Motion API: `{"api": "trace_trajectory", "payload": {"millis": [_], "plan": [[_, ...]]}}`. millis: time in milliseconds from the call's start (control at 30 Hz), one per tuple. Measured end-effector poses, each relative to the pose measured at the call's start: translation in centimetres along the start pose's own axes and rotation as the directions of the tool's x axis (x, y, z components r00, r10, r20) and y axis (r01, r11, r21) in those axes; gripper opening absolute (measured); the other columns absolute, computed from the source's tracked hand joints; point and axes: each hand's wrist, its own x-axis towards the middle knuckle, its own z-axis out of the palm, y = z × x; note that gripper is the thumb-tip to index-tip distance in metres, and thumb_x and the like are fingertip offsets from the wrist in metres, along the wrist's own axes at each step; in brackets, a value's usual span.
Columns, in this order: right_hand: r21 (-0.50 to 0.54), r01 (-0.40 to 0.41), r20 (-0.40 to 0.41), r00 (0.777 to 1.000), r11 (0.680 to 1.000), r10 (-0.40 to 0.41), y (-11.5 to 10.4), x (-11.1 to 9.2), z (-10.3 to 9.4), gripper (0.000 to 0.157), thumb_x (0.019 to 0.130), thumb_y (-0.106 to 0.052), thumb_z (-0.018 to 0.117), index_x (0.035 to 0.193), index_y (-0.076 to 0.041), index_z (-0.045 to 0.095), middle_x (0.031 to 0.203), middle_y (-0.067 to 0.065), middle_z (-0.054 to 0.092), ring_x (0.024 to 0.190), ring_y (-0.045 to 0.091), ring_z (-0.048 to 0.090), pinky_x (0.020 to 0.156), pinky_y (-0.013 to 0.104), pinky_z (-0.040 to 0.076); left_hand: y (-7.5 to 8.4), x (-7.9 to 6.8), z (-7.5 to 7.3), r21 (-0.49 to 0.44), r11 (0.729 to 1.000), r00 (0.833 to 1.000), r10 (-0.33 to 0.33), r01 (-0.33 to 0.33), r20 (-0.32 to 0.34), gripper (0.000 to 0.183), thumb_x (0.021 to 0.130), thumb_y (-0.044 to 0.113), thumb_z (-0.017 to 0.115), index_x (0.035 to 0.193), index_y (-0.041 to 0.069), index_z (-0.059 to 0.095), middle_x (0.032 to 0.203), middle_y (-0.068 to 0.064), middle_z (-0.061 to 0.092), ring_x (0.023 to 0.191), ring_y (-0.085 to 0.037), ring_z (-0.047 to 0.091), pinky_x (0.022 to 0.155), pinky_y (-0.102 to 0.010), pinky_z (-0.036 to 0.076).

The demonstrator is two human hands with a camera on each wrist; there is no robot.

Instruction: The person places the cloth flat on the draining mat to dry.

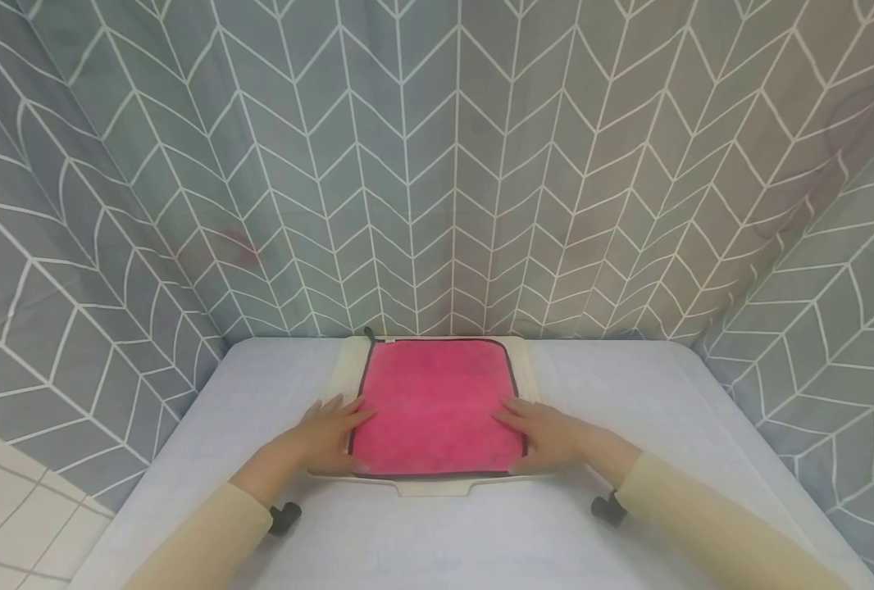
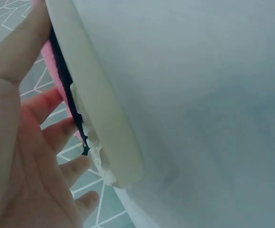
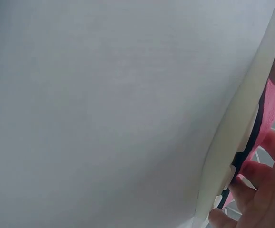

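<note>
A bright pink cloth [image 1: 437,401] with dark edging lies flat on a cream-coloured board [image 1: 433,488], which has a short tab at its front edge. On the cloth's left edge rests my left hand [image 1: 326,436], fingers spread and fingertips on the pink surface. My right hand [image 1: 548,434] lies in the same way across the right edge, thumb near the front corner. Both wrist views show the board's pale side, the dark edging [image 2: 63,71] and the pink fabric [image 3: 269,102] beside extended fingers.
The board sits on a white-covered table [image 1: 629,393] with rounded back corners. Behind it and at both sides hangs a grey curtain [image 1: 437,164] with white chevron lines. White floor tiles [image 1: 24,500] show at the lower left. Dark wrist-worn devices [image 1: 285,519] hang under the cream sleeves.
</note>
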Motion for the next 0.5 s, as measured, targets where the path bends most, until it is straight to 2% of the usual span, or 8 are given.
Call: {"api": "trace_trajectory", "payload": {"millis": [133,267,333,400,500], "plan": [[-0.007,0.026,-0.013,1.0,1.0,-0.026,0.0,-0.2,0.2,0.086,0.087,-0.051,0.071,0.154,-0.007,0.038,0.16,0.022,0.03,0.146,0.041,0.029,0.116,0.054,0.03,-0.5,-0.3,0.1,0.0,1.0,0.999,0.029,-0.029,-0.033,0.089,0.079,0.052,0.08,0.152,0.016,0.044,0.161,-0.013,0.033,0.149,-0.046,0.019,0.117,-0.067,0.01],[-0.008,0.002,0.008,1.0,1.0,-0.002,-0.2,-0.4,0.0,0.08,0.091,-0.049,0.067,0.155,-0.011,0.039,0.161,0.019,0.028,0.147,0.039,0.029,0.117,0.052,0.03,-0.6,-0.6,0.1,-0.026,0.999,0.999,0.026,-0.027,-0.025,0.087,0.079,0.047,0.082,0.151,0.015,0.046,0.16,-0.012,0.034,0.148,-0.045,0.019,0.118,-0.066,0.012],[-0.001,0.001,0.0,1.0,1.0,-0.001,-0.5,-0.5,-0.1,0.072,0.094,-0.045,0.066,0.153,-0.013,0.043,0.16,0.018,0.031,0.146,0.038,0.032,0.116,0.051,0.032,-0.5,-0.8,0.0,-0.042,0.999,1.0,0.014,-0.014,-0.007,0.085,0.079,0.045,0.082,0.151,0.015,0.047,0.16,-0.011,0.035,0.149,-0.045,0.019,0.118,-0.066,0.012],[0.008,0.033,-0.027,0.999,0.999,-0.032,-0.9,-0.7,-0.2,0.062,0.095,-0.039,0.067,0.149,-0.014,0.049,0.158,0.017,0.037,0.143,0.038,0.037,0.115,0.051,0.034,-0.3,-1.0,-0.2,-0.062,0.998,1.0,-0.001,0.002,0.008,0.084,0.079,0.043,0.083,0.15,0.016,0.048,0.16,-0.011,0.035,0.149,-0.044,0.019,0.118,-0.065,0.011],[-0.028,0.126,-0.084,0.988,0.992,-0.128,-1.3,-1.0,-0.3,0.049,0.095,-0.028,0.069,0.141,-0.014,0.06,0.15,0.019,0.047,0.136,0.038,0.047,0.111,0.052,0.04,-0.1,-1.2,-0.4,-0.073,0.997,1.0,-0.016,0.017,0.011,0.08,0.08,0.041,0.083,0.148,0.015,0.05,0.159,-0.01,0.037,0.149,-0.044,0.019,0.118,-0.066,0.011]]}}
